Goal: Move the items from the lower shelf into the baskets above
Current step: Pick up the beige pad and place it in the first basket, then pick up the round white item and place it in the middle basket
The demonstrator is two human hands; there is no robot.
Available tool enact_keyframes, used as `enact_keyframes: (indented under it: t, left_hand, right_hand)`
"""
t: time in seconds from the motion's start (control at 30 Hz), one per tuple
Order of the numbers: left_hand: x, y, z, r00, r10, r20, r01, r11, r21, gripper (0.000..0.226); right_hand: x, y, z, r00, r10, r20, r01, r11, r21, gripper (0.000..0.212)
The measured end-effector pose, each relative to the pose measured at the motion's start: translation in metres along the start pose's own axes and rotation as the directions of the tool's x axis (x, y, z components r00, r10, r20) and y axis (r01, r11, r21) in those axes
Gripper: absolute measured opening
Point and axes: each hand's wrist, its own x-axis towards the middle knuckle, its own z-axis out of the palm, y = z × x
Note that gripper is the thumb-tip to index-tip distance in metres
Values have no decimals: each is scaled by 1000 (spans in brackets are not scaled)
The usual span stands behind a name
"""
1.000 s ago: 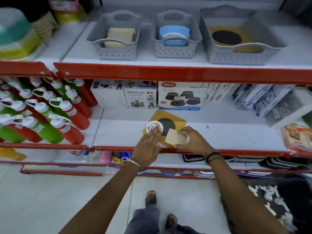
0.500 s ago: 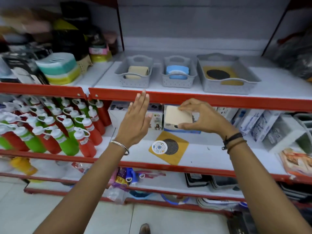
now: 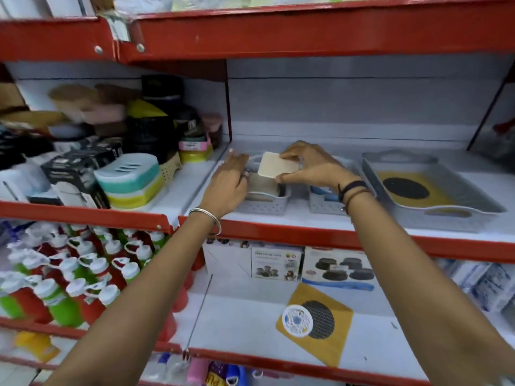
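My right hand [image 3: 309, 167] pinches a cream square pad [image 3: 277, 165] just above the left grey basket [image 3: 263, 203], which holds more cream pads. My left hand [image 3: 230, 181] rests against that basket's left rim, fingers spread, holding nothing. A middle grey basket [image 3: 323, 204] with blue items is partly hidden behind my right wrist. The wide grey tray basket [image 3: 434, 215] at the right holds a yellow mat with a black mesh disc. On the lower shelf lie a yellow mat with a black mesh disc [image 3: 323, 327] and a white round patterned disc [image 3: 296, 320] on top of it.
Boxes of vibration pads [image 3: 278, 263] stand at the back of the lower shelf. Red and green bottles [image 3: 72, 277] crowd the lower left. Soap boxes [image 3: 129, 181] and assorted goods fill the upper left shelf. A red shelf edge [image 3: 306, 32] runs overhead.
Both hands rose from the lower shelf to the upper one. The right hand carried the cream pad up over the left basket; the left hand moved onto the basket's rim.
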Motion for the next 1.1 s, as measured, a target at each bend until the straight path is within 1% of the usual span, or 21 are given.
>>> enact_keyframes:
  t: [0.07, 0.1, 0.23, 0.37, 0.47, 0.53, 0.57, 0.6, 0.67, 0.73, 0.77, 0.8, 0.87, 0.93, 1.0, 1.03, 1.1]
  left_hand:
    - [17, -9, -2, 997, -56, 44, 59, 995, -77, 38]
    - [23, -15, -2, 996, -62, 68, 69, 993, -94, 36]
    - [38, -32, 4, 986, 13, 167, -4, 999, -54, 32]
    - [42, -43, 10, 960, 40, 276, -50, 998, 30, 34]
    - [47, -44, 11, 943, 28, 333, -48, 997, 53, 35]
    - [48, -43, 8, 940, 14, 341, -35, 998, 55, 33]
    - [46, -43, 8, 950, 26, 312, -45, 998, 53, 32]
    - [42, -42, 7, 967, 53, 249, -67, 997, 46, 32]
    - [28, -33, 3, 987, 142, 76, -142, 990, -6, 35]
    - [6, -15, 1, 977, 207, -52, -211, 973, -92, 37]
    - [-4, -7, -4, 964, 239, -118, -254, 958, -131, 37]
    - [-15, -1, -7, 945, 280, -171, -307, 939, -157, 37]
    - [-46, 11, -3, 904, 350, -244, -398, 897, -190, 38]
    - [-79, 19, 11, 891, 353, -284, -415, 888, -200, 37]
    - [-110, 24, 30, 892, 348, -287, -416, 881, -226, 36]
    - [-124, 23, 43, 900, 352, -256, -412, 878, -242, 37]
    - [-151, 17, 74, 926, 355, -130, -376, 895, -239, 39]
  right_hand:
    - [26, 1, 14, 999, 38, 17, -38, 999, -8, 66]
    - [33, 1, 21, 998, 57, 36, -57, 998, -12, 67]
    - [49, 3, 43, 991, 89, 97, -86, 996, -37, 64]
    - [54, 8, 55, 985, 84, 150, -76, 996, -55, 55]
    - [57, 10, 56, 977, 86, 197, -87, 996, -3, 52]
    - [55, 11, 55, 979, 77, 189, -79, 997, 6, 49]
    - [51, 10, 53, 985, 68, 156, -70, 997, 11, 47]
    - [44, 8, 51, 994, 55, 96, -57, 998, 24, 45]
    - [25, 3, 46, 996, 13, -85, -6, 997, 80, 41]
    - [-3, -3, 46, 959, -64, -277, 101, 987, 124, 37]
    - [-12, -8, 47, 923, -114, -367, 169, 978, 122, 36]
    - [-23, -13, 49, 889, -157, -429, 224, 969, 108, 34]
    - [-55, -17, 59, 844, -198, -498, 282, 954, 98, 30]
    - [-90, -16, 74, 831, -194, -521, 294, 949, 115, 26]
    - [-122, -7, 95, 851, -161, -499, 274, 948, 161, 24]
    - [-136, 0, 108, 879, -132, -458, 244, 950, 195, 23]
    - [-161, 18, 139, 948, -29, -317, 122, 953, 279, 25]
